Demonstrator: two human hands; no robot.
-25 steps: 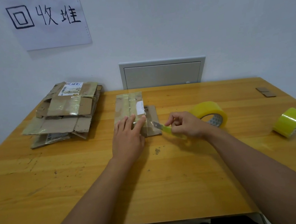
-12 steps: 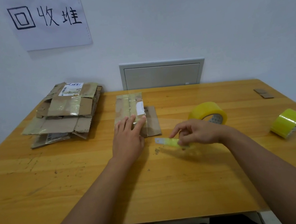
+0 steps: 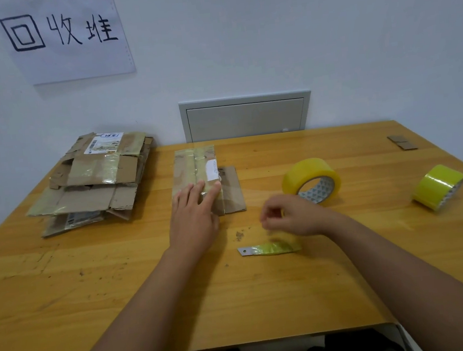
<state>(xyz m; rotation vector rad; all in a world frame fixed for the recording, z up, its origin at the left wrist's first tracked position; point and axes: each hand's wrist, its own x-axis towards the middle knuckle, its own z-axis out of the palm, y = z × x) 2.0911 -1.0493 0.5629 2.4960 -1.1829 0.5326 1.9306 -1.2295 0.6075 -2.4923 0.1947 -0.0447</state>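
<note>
A small taped cardboard box point(image 3: 195, 167) lies in the middle of the wooden table point(image 3: 266, 300), with one flap opened to its right. My left hand point(image 3: 193, 216) rests flat on the box's near end, fingers straight. A blade wrapped in yellow-green tape point(image 3: 269, 248) lies on the table in front of the box. My right hand point(image 3: 292, 217) hovers just above and behind the blade, fingers loosely curled and blurred, holding nothing.
A pile of flattened cardboard boxes point(image 3: 91, 184) sits at the back left. A yellow tape roll point(image 3: 310, 180) stands right of my right hand, a yellow-green roll point(image 3: 437, 186) farther right. Cardboard scraps point(image 3: 401, 141) lie at the back right. A white box edge point(image 3: 270, 342) shows below the table.
My right hand drew the wrapped blade back from the box, set it on the table and let go. The left hand stayed on the box.
</note>
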